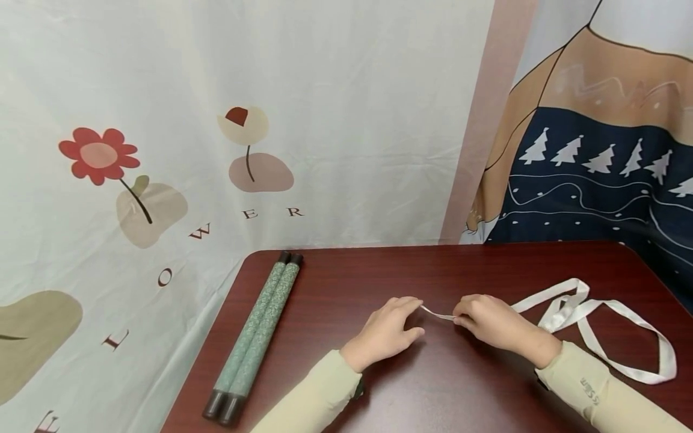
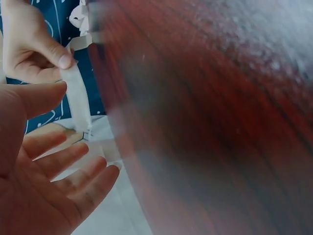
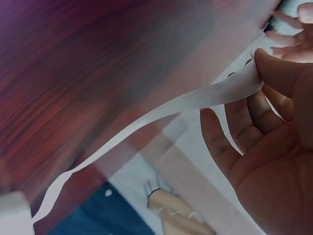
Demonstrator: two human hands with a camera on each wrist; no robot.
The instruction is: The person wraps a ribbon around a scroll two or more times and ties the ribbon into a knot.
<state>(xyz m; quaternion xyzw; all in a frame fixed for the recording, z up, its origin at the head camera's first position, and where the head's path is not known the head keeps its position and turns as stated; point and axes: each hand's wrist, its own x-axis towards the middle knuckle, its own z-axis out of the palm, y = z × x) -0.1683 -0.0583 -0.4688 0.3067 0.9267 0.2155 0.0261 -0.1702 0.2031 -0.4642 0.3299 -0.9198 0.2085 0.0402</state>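
Over the dark red table, my right hand [image 1: 495, 325] pinches a white ribbon [image 1: 667, 358] between thumb and fingers near one end. A short free length of the ribbon [image 2: 76, 90] sticks out from that pinch toward my left hand [image 1: 381, 331]. The left hand has its thumb apart and its fingers spread. In the left wrist view its fingers [image 2: 85, 191] are close to the ribbon's tip and not curled round it. From the right hand the rest of the ribbon [image 3: 195, 99] trails to the right, lying in loose loops on the table.
Two green patterned rods [image 1: 265, 334] with black ends lie side by side along the left of the table [image 1: 411, 270]. A printed cloth [image 1: 368, 120] with flowers and letters hangs behind the table's back edge.
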